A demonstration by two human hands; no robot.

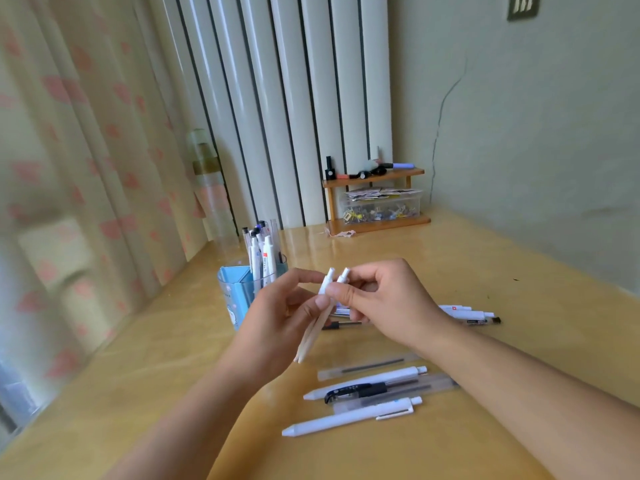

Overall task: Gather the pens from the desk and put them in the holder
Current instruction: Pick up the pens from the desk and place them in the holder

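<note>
Two tan pens with white caps stand almost upright above the desk's middle. My left hand grips their barrels, while my right hand pinches them near the white tops. Just behind my left hand stands the clear and blue pen holder with several pens in it. Several pens lie on the desk in front of me, among them a white pen nearest and a black pen. More pens lie past my right wrist.
A small wooden shelf with a clear box of small items sits at the back by the wall. A clear bottle stands at the back left near the curtain. The desk's left edge runs along the window.
</note>
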